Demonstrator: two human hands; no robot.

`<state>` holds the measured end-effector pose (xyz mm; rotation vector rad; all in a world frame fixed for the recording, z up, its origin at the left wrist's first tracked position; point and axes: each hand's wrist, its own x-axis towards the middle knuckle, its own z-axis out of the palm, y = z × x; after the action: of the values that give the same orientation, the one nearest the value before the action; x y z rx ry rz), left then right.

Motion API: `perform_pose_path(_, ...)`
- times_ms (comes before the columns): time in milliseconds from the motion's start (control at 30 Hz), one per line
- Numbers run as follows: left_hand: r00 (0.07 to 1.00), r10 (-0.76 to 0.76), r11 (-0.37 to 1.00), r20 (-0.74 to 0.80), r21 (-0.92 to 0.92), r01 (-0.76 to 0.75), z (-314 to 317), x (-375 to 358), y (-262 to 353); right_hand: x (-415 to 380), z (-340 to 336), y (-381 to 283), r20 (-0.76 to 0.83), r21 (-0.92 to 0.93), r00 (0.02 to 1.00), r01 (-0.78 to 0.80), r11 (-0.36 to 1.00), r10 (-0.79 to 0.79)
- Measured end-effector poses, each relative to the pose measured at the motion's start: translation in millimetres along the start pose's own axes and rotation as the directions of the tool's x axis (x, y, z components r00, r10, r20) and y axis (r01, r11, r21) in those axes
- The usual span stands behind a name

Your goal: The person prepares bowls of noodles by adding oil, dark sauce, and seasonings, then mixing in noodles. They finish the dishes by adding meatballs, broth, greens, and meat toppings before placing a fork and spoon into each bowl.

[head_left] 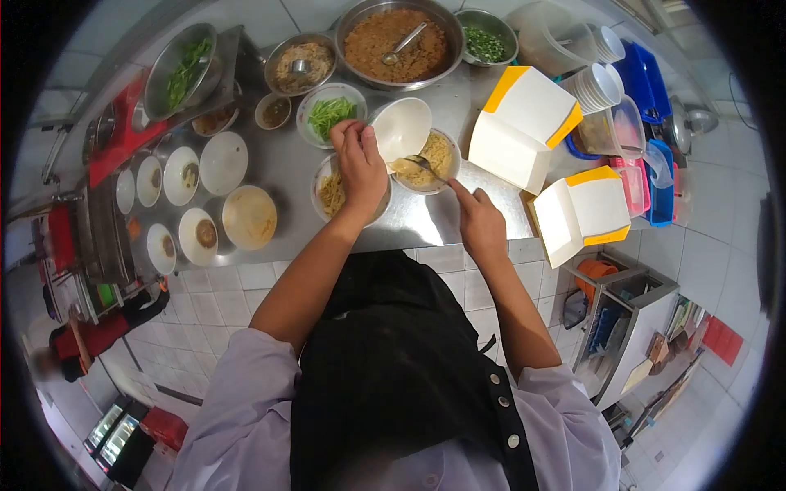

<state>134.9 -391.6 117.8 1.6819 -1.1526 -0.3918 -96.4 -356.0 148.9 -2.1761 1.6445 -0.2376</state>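
My left hand (363, 170) grips a white bowl (403, 127), tipped over a bowl of noodles (434, 168). A metal spoon (426, 167) is in my right hand (477, 217), its head at the tipped bowl's rim, above the noodles. Something pale lies at that rim. Another noodle bowl (332, 195) sits partly hidden under my left hand and wrist. Just behind it stands a bowl of cut greens (330, 114).
Two open takeaway boxes (512, 135) (577, 211) stand at the right. Along the back are a large pan of brown sauce (368, 37) and a bowl of chopped greens (487, 42). Several white bowls (223, 164) fill the left. A person (78, 340) is at the far left.
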Motion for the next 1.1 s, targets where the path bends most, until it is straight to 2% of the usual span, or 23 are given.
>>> perform_pose_path(67,0.999,-0.040,0.998,-0.032,-0.056,0.038,-2,3,1,-7,-3,4,-0.008,0.022,0.999,-0.044,0.999,0.044)
perform_pose_path(200,0.995,-0.068,0.995,-0.067,-0.084,0.062,-6,4,4,-8,7,12,0.044,-0.027,0.999,-0.027,0.999,0.028)
perform_pose_path(267,0.992,-0.098,0.990,-0.083,-0.113,0.088,-9,7,3,-10,5,12,-0.099,0.131,0.995,-0.001,0.991,0.014)
perform_pose_path(300,0.991,-0.095,0.991,-0.092,-0.102,0.085,-13,9,1,-10,-1,9,-0.097,0.140,0.995,0.010,0.990,0.004)
perform_pose_path(433,0.975,-0.189,0.968,-0.119,-0.190,0.164,-36,13,-4,-12,-10,-1,-0.092,0.097,0.996,0.004,0.995,0.005)
perform_pose_path(500,0.967,-0.224,0.957,-0.120,-0.215,0.195,-55,12,2,-5,-5,-11,0.000,-0.005,0.999,0.045,0.999,-0.045)
perform_pose_path(567,0.918,-0.389,0.853,-0.081,-0.407,0.326,-77,11,6,4,3,-21,0.017,-0.018,0.999,0.037,0.999,-0.037)
perform_pose_path(633,0.929,-0.354,0.871,-0.110,-0.401,0.285,-101,9,2,12,7,-30,0.032,-0.029,0.998,0.049,0.998,-0.048)
perform_pose_path(700,0.804,-0.590,0.727,-0.081,-0.486,0.484,-141,5,26,7,5,-27,-0.024,0.103,0.998,-0.063,0.993,0.066)
perform_pose_path(733,0.785,-0.619,0.674,-0.016,-0.524,0.521,-160,2,28,1,5,-20,-0.069,0.089,0.997,-0.034,0.995,0.041)
perform_pose_path(767,0.781,-0.621,0.689,-0.065,-0.522,0.503,-177,-3,25,0,7,-14,-0.116,0.086,0.993,0.011,0.996,-0.001)
perform_pose_path(833,0.681,-0.726,0.608,-0.096,-0.553,0.570,-210,-13,9,-3,15,-10,-0.057,0.029,0.996,-0.060,0.998,0.061)
perform_pose_path(867,0.676,-0.721,0.628,-0.151,-0.554,0.546,-230,-19,-3,2,16,-19,-0.035,0.019,0.995,-0.088,0.996,0.089)
perform_pose_path(900,0.652,-0.747,0.577,-0.125,-0.609,0.544,-250,-27,-16,3,10,-29,-0.015,0.002,0.992,-0.128,0.992,0.128)
perform_pose_path(933,0.634,-0.768,0.518,-0.084,-0.665,0.538,-267,-30,-25,1,5,-32,-0.059,-0.069,0.986,-0.159,0.985,0.155)
perform_pose_path(967,0.640,-0.761,0.529,-0.104,-0.671,0.519,-287,-31,-30,0,0,-34,-0.113,-0.137,0.976,-0.200,0.970,0.185)
perform_pose_path(1033,0.568,-0.819,0.399,-0.082,-0.793,0.460,-338,-25,-48,-4,-20,-45,-0.276,-0.226,0.952,-0.200,0.953,0.134)
perform_pose_path(1100,0.581,-0.800,0.476,-0.148,-0.745,0.466,-397,-19,-102,-10,-41,-76,-0.306,-0.312,0.913,-0.362,0.878,0.268)
